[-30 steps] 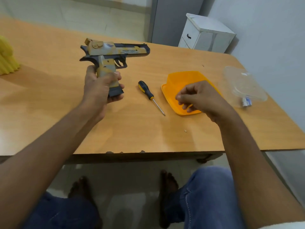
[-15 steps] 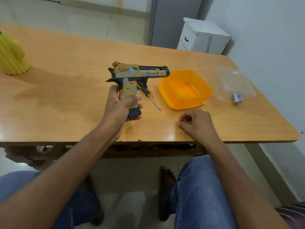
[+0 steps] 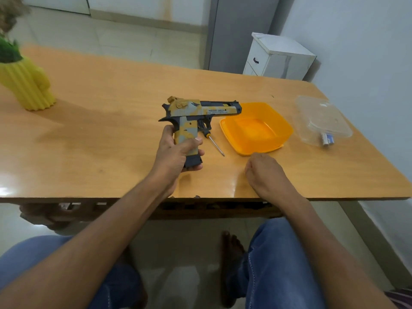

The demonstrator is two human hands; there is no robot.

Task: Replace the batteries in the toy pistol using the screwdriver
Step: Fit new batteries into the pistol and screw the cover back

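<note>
Closest in, the table edge runs straight across just past the knees, and there's a wide bare stretch of wood on the left side before you hit anything. The right hand sits near that front edge with its fingers curled under; can't tell whether anything's in it. The left hand is wrapped round the grip of the pistol, holding it upright above the table around the middle, butt down, barrel running level and pointing right toward the orange tub. The screwdriver lies on the table right behind the pistol, tip angled toward the near right; its handle is mostly hidden by the trigger guard, only the shaft shows clearly. The tub sits just right of that. Further right, near the table's right edge, is a clear lid with batteries at its near edge, kind of hard to make out through the plastic. Far left there's a yellow pot, blurry and cut off by the frame.
</note>
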